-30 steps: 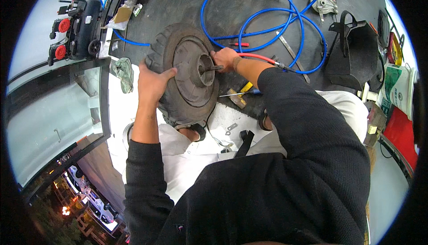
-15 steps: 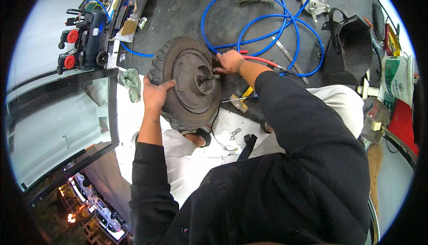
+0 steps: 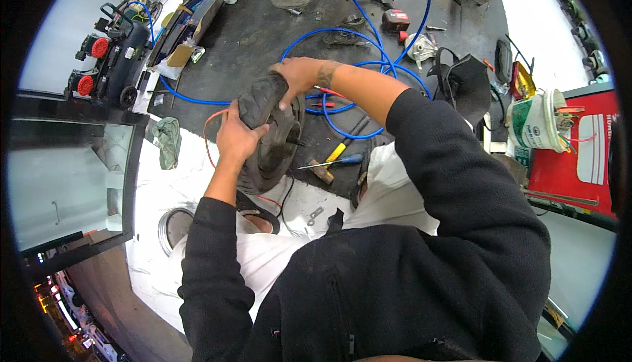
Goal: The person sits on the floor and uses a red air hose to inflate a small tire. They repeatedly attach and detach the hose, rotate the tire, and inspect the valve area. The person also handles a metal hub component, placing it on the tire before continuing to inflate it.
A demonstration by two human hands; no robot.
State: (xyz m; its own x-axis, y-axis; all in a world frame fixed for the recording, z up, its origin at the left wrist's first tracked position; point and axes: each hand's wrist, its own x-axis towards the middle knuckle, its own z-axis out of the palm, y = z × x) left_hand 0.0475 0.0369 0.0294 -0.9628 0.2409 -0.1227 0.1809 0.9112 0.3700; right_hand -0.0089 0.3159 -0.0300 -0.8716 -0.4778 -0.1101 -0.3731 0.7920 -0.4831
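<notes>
A small dark wheel (image 3: 278,148) with a chunky treaded tyre stands upright between my feet, with an axle stub jutting from its hub. My left hand (image 3: 242,133) grips the tyre's near left side, thumb over the sidewall. My right hand (image 3: 301,80) clasps the far top edge, its thumb pressing on the tyre's face. Right of the wheel lie a hammer (image 3: 322,171) and a screwdriver with a blue handle (image 3: 351,159). A thin orange-red line (image 3: 207,131) curves out behind the tyre. The wheel's underside is hidden.
A blue air hose (image 3: 316,30) loops over the dark mat beyond the wheel. An air compressor (image 3: 118,59) stands at far left, near a grey-green cloth (image 3: 166,141). To the right are a black casing (image 3: 469,85), a white-green bucket (image 3: 533,121) and a red cabinet (image 3: 566,171).
My right hand has moved from beside the hub up to the tyre's far edge. The wheel has turned to a narrower angle, and the hammer and screwdriver show more fully. The view has shifted.
</notes>
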